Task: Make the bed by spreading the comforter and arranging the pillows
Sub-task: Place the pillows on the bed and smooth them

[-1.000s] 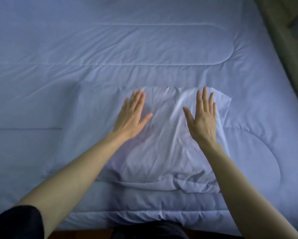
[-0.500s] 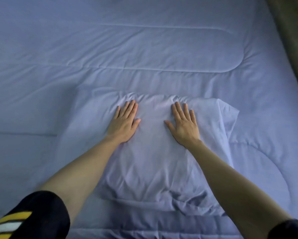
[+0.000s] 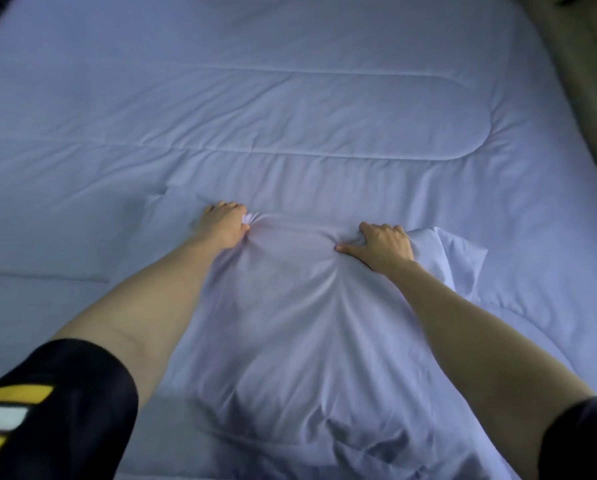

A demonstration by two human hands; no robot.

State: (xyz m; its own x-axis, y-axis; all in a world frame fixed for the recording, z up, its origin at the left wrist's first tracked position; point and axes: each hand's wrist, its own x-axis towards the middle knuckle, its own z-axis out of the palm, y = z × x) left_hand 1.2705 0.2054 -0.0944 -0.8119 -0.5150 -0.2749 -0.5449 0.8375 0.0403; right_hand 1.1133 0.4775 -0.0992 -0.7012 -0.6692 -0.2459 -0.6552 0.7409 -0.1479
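1. Pale lavender-blue bedding fills nearly the whole view: a quilted comforter point(image 3: 290, 109) lies spread flat over the bed, with a dim strip of floor or wall along the right edge.
2. On top of it, close to the person, rests a pillow point(image 3: 290, 341) in a matching case, its loose open end flopping out to the right.
3. Left hand point(image 3: 222, 225) is closed on a bunch of pillowcase fabric at the far edge; right hand point(image 3: 383, 245) is also clenched on the cloth there, thumb stretched out along it. Creases radiate from both grips.
4. To do this step well, I would judge it best to take the stuffing along with the case (not cloth alone), lift evenly from both grips and carry the pillow level to the head of the bed, so the comforter beneath is not dragged into wrinkles.
5. Half a second ago both hands lay flat and open on the pillow's middle, fingers spread; they have since reached farther away and curled shut, and the fabric has gathered between them.
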